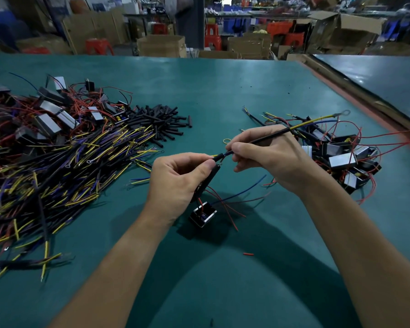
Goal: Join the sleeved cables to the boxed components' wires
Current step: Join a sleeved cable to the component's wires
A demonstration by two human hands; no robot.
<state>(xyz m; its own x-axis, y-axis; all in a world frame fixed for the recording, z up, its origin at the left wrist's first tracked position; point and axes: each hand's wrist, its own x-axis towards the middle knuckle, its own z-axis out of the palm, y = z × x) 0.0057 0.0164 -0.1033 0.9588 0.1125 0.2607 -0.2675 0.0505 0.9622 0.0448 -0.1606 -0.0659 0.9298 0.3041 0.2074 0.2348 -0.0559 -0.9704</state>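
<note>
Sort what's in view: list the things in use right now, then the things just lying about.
In use: left hand, right hand, black cable, short tube, small box.
Lying about: rubber band, red scrap, cartons, red stools.

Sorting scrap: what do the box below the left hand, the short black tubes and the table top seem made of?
Box: black casing, shiny silvery faces, perhaps plastic plus metal. Short black tubes: matte, likely plastic sleeving. Table top: smooth teal mat with sheen, perhaps rubber or vinyl.

Bare L grip (175,183), R grip (270,159).
</note>
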